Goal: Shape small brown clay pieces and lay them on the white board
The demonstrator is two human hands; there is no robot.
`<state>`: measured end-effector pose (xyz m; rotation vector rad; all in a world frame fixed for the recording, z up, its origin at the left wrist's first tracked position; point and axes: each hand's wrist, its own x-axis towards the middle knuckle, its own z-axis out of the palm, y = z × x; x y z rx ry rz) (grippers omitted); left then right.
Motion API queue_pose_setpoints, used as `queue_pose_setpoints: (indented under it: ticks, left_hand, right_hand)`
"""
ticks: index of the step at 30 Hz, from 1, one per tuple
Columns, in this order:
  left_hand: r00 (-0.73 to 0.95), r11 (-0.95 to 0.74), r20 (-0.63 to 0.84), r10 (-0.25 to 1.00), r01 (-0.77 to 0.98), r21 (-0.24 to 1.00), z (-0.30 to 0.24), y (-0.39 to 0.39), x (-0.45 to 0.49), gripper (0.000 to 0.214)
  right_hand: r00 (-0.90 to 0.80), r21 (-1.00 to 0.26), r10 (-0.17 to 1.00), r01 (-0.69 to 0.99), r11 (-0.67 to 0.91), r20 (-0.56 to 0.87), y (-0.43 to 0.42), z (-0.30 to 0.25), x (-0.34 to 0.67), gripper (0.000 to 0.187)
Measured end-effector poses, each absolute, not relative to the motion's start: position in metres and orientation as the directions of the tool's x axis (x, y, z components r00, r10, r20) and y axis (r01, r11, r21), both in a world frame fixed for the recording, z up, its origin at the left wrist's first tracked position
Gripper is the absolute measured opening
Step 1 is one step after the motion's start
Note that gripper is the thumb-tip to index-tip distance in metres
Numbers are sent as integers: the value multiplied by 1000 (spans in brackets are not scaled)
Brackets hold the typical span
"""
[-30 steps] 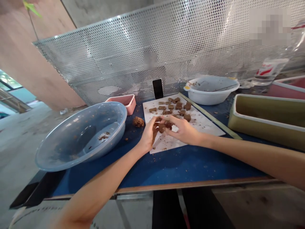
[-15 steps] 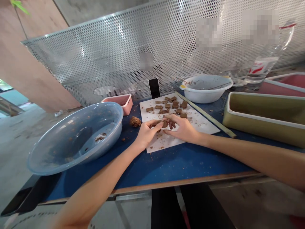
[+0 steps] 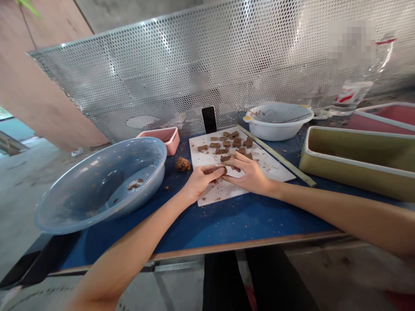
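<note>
My left hand (image 3: 201,182) pinches a small brown clay-like piece (image 3: 223,171) between thumb and fingers, low over a white board (image 3: 207,199). From the other side, the thumb of my right hand (image 3: 251,176) meets the same piece, and its fingers curve over it. Part of the piece is hidden by the fingers. Just beyond the right fingertips lies another brown piece (image 3: 226,158). Several more brown blocks (image 3: 227,144), roughly shaped, are spread over the far half of the board among crumbs.
A rough brown lump (image 3: 182,164) rests left of the board, near a large blue basin (image 3: 97,190) and a pink tray (image 3: 170,140). A phone (image 3: 209,119) leans at the back. Rightward are a pale strip (image 3: 279,157), a white basin (image 3: 279,129), and a green planter (image 3: 359,168).
My right fingers have lifted and spread slightly, and a brown piece beyond them now shows. Both hands stay together at the held piece. The view has shifted a little.
</note>
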<state>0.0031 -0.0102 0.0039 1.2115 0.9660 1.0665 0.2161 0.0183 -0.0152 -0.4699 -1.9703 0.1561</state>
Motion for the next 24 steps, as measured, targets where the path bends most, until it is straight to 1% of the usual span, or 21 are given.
queue_pose_setpoints:
  ticks: [3, 6, 9, 11, 12, 14, 16, 17, 18, 21, 22, 24]
  left_hand:
    - [241, 5, 15, 970, -82, 997, 4, -11, 4, 48]
    - [253, -17, 28, 967, -44, 999, 4, -10, 3, 49]
    - [271, -73, 60, 961, 37, 997, 5, -9, 1, 49]
    - [275, -186, 140, 951, 146, 972, 6, -10, -1, 47]
    - [274, -279, 214, 937, 223, 934, 8, -11, -2, 44]
    - [287, -485, 398, 871, 375, 790, 12, -14, -4, 40]
    - [279, -613, 550, 787, 457, 645, 15, -16, -7, 40]
    - [253, -633, 594, 763, 478, 609, 16, -16, -8, 41]
    - [214, -631, 619, 755, 492, 599, 17, -16, -9, 39]
    - [103, -573, 630, 769, 547, 610, 12, -11, -14, 27]
    - [87, -555, 623, 777, 561, 614, 10, -8, -15, 25]
    - [69, -529, 603, 795, 566, 633, 4, -3, -16, 25]
  right_hand:
    - [-403, -250, 338, 254, 934, 851, 20, -15, 218, 22]
    - [-431, -198, 286, 239, 951, 856, 21, -14, 219, 17]
    - [-439, -201, 288, 234, 951, 851, 22, -14, 218, 16]
    - [-446, -217, 307, 243, 946, 841, 23, -13, 219, 17]
    - [-455, -227, 316, 242, 944, 832, 24, -12, 220, 18]
    - [-495, -237, 319, 223, 946, 808, 27, -10, 223, 20]
    - [-572, -201, 279, 197, 959, 771, 32, -9, 228, 22]
    - [-621, -159, 245, 192, 969, 744, 34, -9, 231, 26]
    - [-670, -102, 207, 192, 976, 713, 37, -8, 233, 30]
    - [-813, 64, 97, 163, 985, 574, 43, -7, 237, 39]
    - [-848, 87, 76, 142, 986, 524, 44, -5, 238, 41]
    - [-894, 84, 60, 108, 991, 445, 44, -1, 240, 41]
